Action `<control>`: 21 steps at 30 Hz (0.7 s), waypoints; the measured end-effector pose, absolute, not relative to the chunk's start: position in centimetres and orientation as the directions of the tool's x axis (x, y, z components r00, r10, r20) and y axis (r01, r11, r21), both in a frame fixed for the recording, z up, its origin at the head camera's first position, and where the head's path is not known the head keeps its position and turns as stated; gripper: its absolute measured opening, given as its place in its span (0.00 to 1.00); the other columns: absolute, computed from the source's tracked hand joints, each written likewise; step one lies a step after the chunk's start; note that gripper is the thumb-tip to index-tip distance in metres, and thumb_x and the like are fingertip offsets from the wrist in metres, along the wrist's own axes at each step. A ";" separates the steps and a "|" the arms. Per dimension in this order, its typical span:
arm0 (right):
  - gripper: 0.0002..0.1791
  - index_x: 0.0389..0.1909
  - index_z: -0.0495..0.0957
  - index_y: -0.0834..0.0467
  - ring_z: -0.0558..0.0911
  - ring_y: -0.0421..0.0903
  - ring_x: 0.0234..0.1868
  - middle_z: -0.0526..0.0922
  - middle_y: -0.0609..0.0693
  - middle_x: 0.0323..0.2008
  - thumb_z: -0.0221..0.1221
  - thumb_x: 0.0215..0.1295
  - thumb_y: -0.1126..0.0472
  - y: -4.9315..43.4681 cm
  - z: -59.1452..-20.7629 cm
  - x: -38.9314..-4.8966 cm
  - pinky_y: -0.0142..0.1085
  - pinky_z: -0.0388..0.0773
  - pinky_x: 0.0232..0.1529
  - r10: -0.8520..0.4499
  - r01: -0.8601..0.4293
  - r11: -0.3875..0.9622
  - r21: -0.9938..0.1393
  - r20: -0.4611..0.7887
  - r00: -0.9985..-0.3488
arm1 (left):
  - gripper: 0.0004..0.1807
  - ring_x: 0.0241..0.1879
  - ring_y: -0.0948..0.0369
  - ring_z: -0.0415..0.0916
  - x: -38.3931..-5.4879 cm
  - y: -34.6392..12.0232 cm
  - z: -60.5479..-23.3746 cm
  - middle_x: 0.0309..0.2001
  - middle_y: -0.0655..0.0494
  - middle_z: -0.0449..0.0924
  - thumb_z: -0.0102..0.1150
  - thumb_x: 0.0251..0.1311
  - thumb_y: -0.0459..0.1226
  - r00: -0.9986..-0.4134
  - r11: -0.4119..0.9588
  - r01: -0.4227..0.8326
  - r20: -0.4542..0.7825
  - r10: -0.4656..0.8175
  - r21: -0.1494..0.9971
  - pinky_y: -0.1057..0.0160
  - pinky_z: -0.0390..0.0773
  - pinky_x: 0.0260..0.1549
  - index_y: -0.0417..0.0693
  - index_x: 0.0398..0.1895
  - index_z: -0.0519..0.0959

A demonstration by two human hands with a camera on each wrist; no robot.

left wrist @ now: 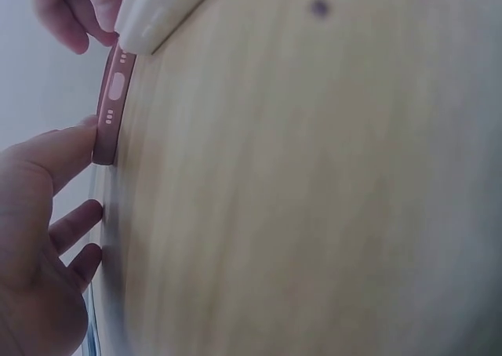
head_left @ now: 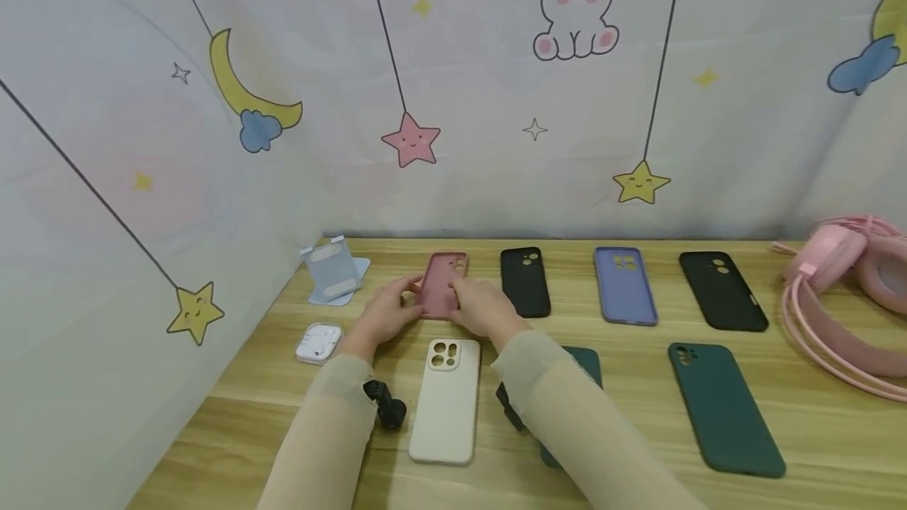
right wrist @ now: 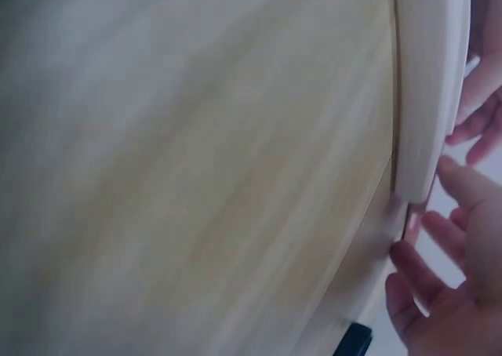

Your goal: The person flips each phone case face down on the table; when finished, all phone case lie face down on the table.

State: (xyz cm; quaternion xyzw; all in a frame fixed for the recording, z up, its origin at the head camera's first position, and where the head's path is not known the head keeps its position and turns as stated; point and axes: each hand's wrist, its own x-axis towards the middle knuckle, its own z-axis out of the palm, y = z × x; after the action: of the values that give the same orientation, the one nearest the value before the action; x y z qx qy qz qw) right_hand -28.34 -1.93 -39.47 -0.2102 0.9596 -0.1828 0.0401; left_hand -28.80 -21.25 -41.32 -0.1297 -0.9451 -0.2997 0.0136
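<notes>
A pink phone case (head_left: 440,286) lies open side up at the back left of the table. Its left edge is held by my left hand (head_left: 386,312), the thumb at the lower corner. On the opposite edge my right hand (head_left: 486,308) holds it with curled fingers. In the left wrist view the case's bottom edge (left wrist: 114,105) shows its port cutout, with the left hand (left wrist: 39,238) at one corner. The right wrist view has the right hand (right wrist: 455,270) beside the case, which is mostly hidden behind the cream phone case (right wrist: 427,89).
Nearer me lies the cream phone case (head_left: 446,408). Black cases (head_left: 526,282) (head_left: 723,290) flank a purple case (head_left: 626,286). One green case (head_left: 726,408) lies at front right; another (head_left: 588,364) is partly under my right sleeve. White earphones (head_left: 319,342), a phone stand (head_left: 335,270) and pink headphones (head_left: 825,258) sit at the sides.
</notes>
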 end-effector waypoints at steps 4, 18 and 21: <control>0.30 0.64 0.67 0.53 0.75 0.52 0.55 0.75 0.51 0.57 0.60 0.63 0.50 -2.1 -39.6 -28.4 0.45 0.72 0.53 -0.388 -0.361 0.868 -0.341 -0.011 -0.921 | 0.32 0.49 0.50 0.70 -28.9 -21.2 -41.5 0.55 0.48 0.75 0.61 0.58 0.37 -0.966 0.786 0.251 0.101 0.236 0.565 0.48 0.64 0.53 0.42 0.66 0.65; 0.22 0.58 0.70 0.52 0.77 0.52 0.52 0.78 0.49 0.52 0.59 0.64 0.52 -2.5 -39.7 -28.6 0.45 0.73 0.50 -0.351 -0.330 0.886 -0.324 -0.005 -0.936 | 0.33 0.59 0.44 0.61 -28.7 -21.2 -41.5 0.59 0.46 0.72 0.59 0.61 0.40 -0.978 0.804 0.194 0.044 0.205 0.562 0.44 0.53 0.60 0.46 0.69 0.62; 0.25 0.60 0.68 0.53 0.75 0.53 0.54 0.76 0.50 0.55 0.59 0.64 0.52 -2.5 -39.7 -28.5 0.46 0.71 0.52 -0.351 -0.325 0.883 -0.338 -0.016 -0.936 | 0.34 0.58 0.45 0.64 -28.7 -21.1 -41.5 0.58 0.45 0.73 0.60 0.60 0.39 -0.978 0.780 0.193 0.048 0.205 0.596 0.45 0.57 0.59 0.46 0.69 0.61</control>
State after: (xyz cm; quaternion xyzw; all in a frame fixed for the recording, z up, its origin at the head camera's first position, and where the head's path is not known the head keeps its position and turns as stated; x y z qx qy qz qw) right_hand -28.52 -2.46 -39.70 -0.1744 0.9696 -0.1672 0.0382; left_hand -28.65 -21.07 -41.53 -0.1055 -0.9433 -0.3147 -0.0097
